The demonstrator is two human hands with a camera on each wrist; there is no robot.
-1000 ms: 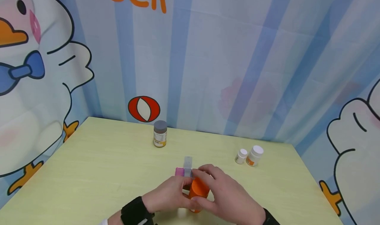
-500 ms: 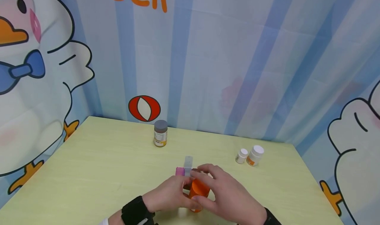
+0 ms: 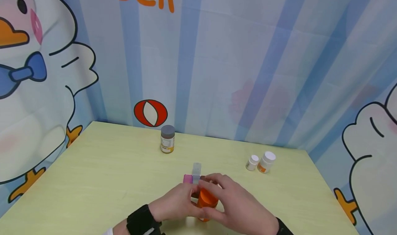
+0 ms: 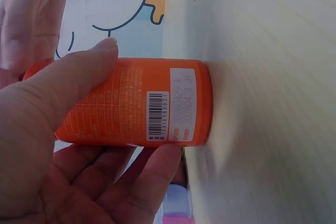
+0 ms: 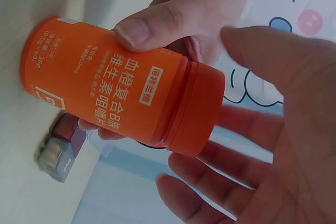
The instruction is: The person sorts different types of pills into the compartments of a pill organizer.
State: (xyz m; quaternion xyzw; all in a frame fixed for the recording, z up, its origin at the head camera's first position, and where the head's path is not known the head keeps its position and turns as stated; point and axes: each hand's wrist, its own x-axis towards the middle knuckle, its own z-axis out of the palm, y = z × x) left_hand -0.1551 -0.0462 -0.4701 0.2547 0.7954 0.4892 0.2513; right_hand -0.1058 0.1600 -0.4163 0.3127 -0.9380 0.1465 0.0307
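Note:
An orange vitamin bottle (image 3: 207, 198) with an orange screw cap (image 5: 199, 108) stands on the table between both hands. My left hand (image 3: 176, 202) grips its body, thumb on one side and fingers on the other. Around the cap, my right hand (image 3: 240, 205) is spread with loosely bent fingers. In the right wrist view its thumb is apart from the cap; the fingertips lie partly behind the cap, so their contact is unclear. Just behind the bottle sits a coloured pill organizer (image 3: 187, 179), partly hidden by the hands. One translucent lid (image 3: 196, 168) is raised, and tan pieces (image 5: 51, 151) show in a compartment.
A grey-capped bottle (image 3: 167, 139) stands at the back left of the pale yellow table (image 3: 93, 173). Two white bottles, one small (image 3: 252, 162) and one larger (image 3: 266, 162), stand at the back right. A striped cartoon curtain (image 3: 214, 62) hangs behind.
My right fingers and thumb shift slightly around the cap. My left hand keeps its grip, and the bottle stays almost in place.

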